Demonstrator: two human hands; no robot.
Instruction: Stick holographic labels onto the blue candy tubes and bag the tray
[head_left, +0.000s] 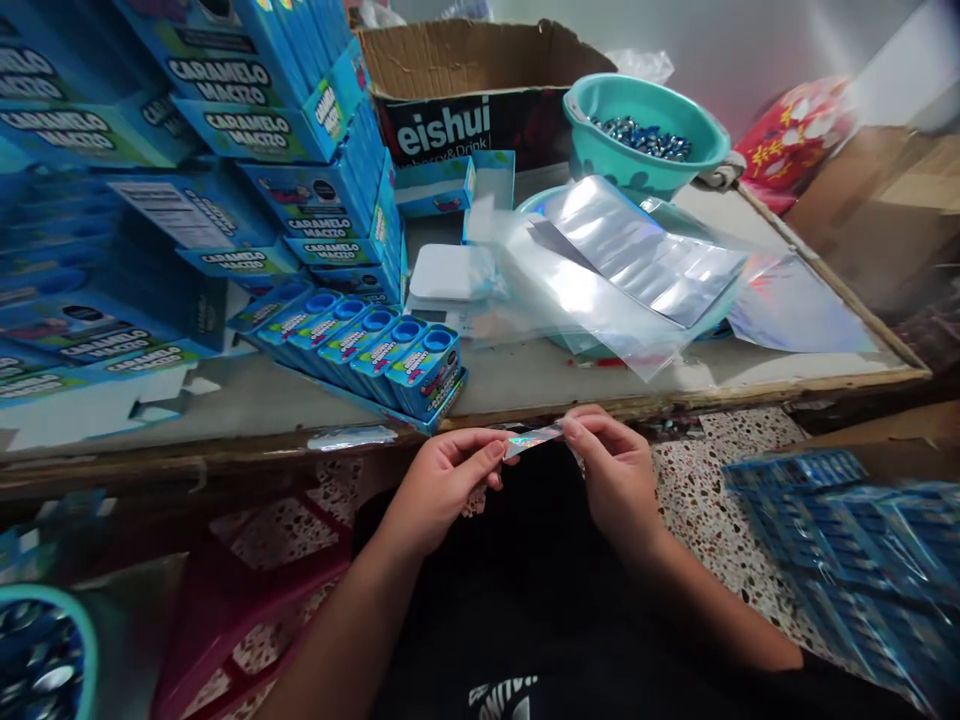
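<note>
Small holographic foil strip [531, 440] sits pinched at both ends, just below the table edge [675, 402]. My left hand [442, 485] grips its left end, fingers closed; my right hand [615, 470] grips the right end. Open tray of blue candy boxes [375, 350] lies on the table above.

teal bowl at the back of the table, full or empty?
Partly filled. The teal bowl holds a low layer of shiny blue-wrapped pieces across its bottom; the inner wall above them is bare.
</note>
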